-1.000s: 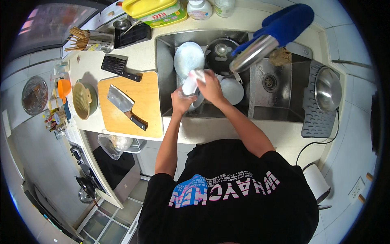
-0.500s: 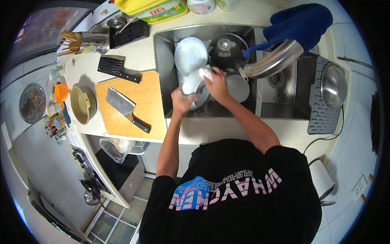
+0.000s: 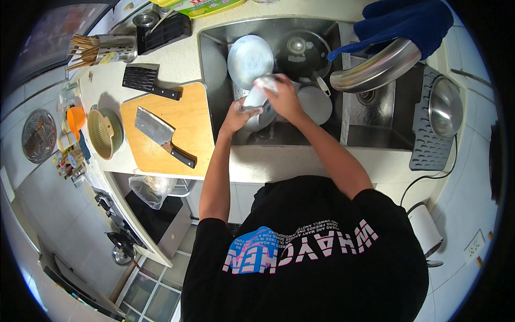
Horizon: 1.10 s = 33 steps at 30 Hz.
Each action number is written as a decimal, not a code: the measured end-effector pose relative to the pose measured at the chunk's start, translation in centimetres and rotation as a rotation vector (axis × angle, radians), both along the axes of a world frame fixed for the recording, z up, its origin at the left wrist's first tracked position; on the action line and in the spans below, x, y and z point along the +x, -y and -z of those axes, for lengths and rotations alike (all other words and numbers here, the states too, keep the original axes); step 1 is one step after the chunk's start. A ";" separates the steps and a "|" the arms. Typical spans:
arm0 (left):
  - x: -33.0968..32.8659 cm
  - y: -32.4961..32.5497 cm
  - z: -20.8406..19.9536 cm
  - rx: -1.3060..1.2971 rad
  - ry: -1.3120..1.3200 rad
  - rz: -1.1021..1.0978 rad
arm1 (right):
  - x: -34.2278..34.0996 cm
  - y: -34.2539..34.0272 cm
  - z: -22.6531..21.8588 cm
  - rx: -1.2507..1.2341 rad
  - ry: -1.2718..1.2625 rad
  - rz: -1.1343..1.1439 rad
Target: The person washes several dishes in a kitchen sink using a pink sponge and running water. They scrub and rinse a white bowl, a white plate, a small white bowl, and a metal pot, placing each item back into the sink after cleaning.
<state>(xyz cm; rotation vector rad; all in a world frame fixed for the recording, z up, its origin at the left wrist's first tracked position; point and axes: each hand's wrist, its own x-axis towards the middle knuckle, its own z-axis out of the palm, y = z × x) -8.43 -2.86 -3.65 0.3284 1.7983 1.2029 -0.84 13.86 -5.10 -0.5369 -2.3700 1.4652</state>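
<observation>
Over the left basin of the steel sink [image 3: 213,86], my left hand [image 3: 236,117] grips a white dish [image 3: 256,99] by its lower left edge, the dish tilted. My right hand [image 3: 284,99] presses a wet white cloth [image 3: 266,82] against its upper part. Whether the dish is a bowl or a plate I cannot tell. Beneath my hands a bowl [image 3: 263,121] with blue marks is partly covered. A larger pale bowl [image 3: 250,61] lies beyond them, a dark pan lid with a round knob [image 3: 300,56] to its right, and a pale round dish [image 3: 315,105] nearer.
Left of the sink, a cleaver [image 3: 155,126] lies on a wooden cutting board [image 3: 188,104], with a black-bladed knife [image 3: 140,79] at its far edge. A strainer basket [image 3: 101,132] stands farther left. A wide metal tube [image 3: 375,70] with a blue cloth [image 3: 402,24] reaches over the right basin.
The dish has turned more edge-on between my hands. My right hand with the cloth has shifted slightly up along it. The whole view has shifted a little.
</observation>
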 end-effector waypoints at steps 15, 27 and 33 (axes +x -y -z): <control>-0.4 0.2 -0.1 -0.034 0.068 -0.012 | 0.0 -1.0 1.3 0.072 0.009 -0.182; -4.0 -1.6 0.0 -0.118 0.749 -0.127 | 0.3 -0.5 -1.0 0.231 -0.125 -0.381; -5.0 -4.6 -0.5 -0.347 0.674 0.352 | 2.2 0.1 1.1 0.499 -0.344 -0.945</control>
